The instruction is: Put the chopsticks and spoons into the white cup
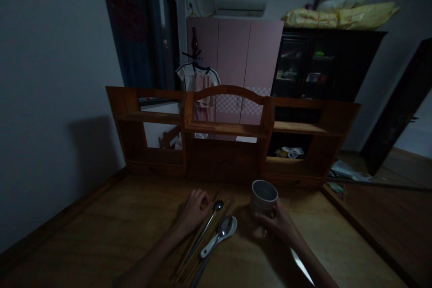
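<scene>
Our right hand (279, 222) is gripping the cup (259, 205); our left hand (195, 210) is resting loosely curled, its hold unclear to us. Between both hands, nearer the left, chopsticks (211, 232) are lying, slanting away rightward.

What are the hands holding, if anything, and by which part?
The right hand holds the grey cup by its lower side; whether the left hand holds anything cannot be told.

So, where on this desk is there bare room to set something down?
Bare desk lies between the left hand and wall, and right of the right hand. The middle is crowded: chopsticks and spoons beside the left hand, the cup in the right.
</scene>
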